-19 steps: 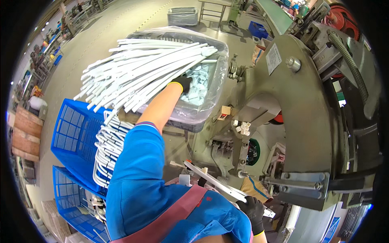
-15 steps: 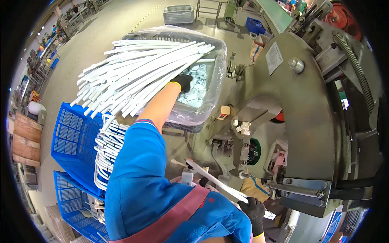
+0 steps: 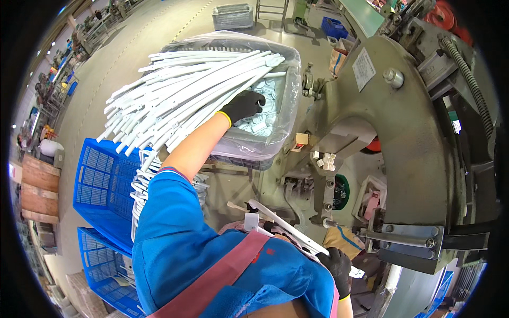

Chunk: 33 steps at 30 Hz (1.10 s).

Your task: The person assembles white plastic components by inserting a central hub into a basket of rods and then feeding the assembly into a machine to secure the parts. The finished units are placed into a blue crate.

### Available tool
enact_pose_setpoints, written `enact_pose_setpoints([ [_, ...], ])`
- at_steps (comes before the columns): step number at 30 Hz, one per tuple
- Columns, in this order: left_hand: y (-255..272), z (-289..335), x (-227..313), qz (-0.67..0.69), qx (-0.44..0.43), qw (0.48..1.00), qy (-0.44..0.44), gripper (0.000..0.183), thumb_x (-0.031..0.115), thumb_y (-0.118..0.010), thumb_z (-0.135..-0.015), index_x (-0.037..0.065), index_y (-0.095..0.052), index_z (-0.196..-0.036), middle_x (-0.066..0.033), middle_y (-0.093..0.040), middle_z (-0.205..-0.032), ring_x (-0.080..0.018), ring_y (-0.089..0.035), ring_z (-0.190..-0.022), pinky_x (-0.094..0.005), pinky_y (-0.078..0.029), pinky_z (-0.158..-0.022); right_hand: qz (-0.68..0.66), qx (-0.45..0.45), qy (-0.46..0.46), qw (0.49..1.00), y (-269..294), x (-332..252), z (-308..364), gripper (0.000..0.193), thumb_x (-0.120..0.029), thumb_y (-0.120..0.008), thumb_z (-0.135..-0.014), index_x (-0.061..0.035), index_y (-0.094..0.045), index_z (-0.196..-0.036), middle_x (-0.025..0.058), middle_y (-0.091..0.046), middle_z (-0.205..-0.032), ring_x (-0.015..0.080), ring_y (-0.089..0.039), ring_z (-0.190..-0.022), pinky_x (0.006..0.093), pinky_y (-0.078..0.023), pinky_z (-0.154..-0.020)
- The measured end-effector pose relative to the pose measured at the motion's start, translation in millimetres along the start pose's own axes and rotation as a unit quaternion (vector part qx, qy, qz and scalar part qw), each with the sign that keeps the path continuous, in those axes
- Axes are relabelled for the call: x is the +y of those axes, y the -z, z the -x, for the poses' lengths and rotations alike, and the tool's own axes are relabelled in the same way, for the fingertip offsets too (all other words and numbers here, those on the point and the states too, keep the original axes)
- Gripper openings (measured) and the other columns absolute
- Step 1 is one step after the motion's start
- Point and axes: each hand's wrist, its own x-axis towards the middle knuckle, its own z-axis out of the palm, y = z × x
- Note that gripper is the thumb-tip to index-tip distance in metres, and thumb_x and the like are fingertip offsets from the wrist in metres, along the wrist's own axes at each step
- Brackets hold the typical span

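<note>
My left hand (image 3: 242,107), in a black glove with a yellow cuff, is over a plastic-lined grey crate (image 3: 290,100). Its fingers are curled, and I cannot make out what, if anything, is in them. Just below it lie small white bracket-like pieces (image 3: 260,125) in the crate. A heap of long white tubes (image 3: 180,93) lies across the crate beside that hand, their ends hanging over its left side. At the lower right, my gloved right hand (image 3: 337,269) is closed round a white tube (image 3: 290,229) that slants up to the left in front of my body.
A large grey-green press machine (image 3: 408,143) fills the right side. White blocks (image 3: 324,160) sit on its lower part. Blue crates (image 3: 103,185) stand at the left, one with bent white tubes (image 3: 141,185). Another grey crate (image 3: 233,17) is on the floor farther off.
My left hand has lifted out from among the small white pieces, and more of the glove shows. My right hand still grips the tube. The whole view has shifted slightly.
</note>
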Motion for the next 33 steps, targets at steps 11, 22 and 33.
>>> enact_pose_setpoints([
  [11,-14.0,-9.9,-9.3,-0.3,-0.2,0.931,0.055,0.047,0.019,-0.067,-0.073,0.016,-0.061,-0.12,-0.0178,-0.065,-0.111,-0.0322,-0.064,-0.1,-0.0428,-0.051,-0.084,-0.009,-0.014,-0.006,1.0,14.0,7.2,-5.7,0.02,-0.017,-0.067,-0.065,-0.0214,-0.066,-0.085,0.0043,-0.053,-0.083,0.0243,-0.059,-0.076,0.0371,-0.047,-0.053],
  [22,-5.4,105.7,161.1,0.377,-0.026,0.925,-0.053,0.049,0.021,-0.066,-0.088,0.01,-0.052,-0.134,-0.0017,-0.066,-0.103,-0.0082,-0.059,-0.07,-0.0242,-0.05,-0.064,0.001,0.036,0.085,0.996,21.5,75.3,14.6,0.008,-0.021,-0.064,-0.07,-0.0223,-0.067,-0.077,0.004,-0.056,-0.077,0.0252,-0.061,-0.069,0.0395,-0.047,-0.053],
  [33,-123.6,191.0,323.0,0.541,-0.152,0.826,0.057,0.034,0.019,-0.058,-0.094,0.003,-0.055,-0.124,0.0047,-0.057,-0.081,-0.0034,-0.049,-0.065,-0.0197,-0.041,-0.056,0.045,-0.001,0.188,0.981,35.6,147.6,65.2,0.017,-0.024,-0.066,-0.071,-0.0291,-0.068,-0.087,0.0026,-0.051,-0.085,0.0211,-0.06,-0.077,0.0347,-0.049,-0.054],
])
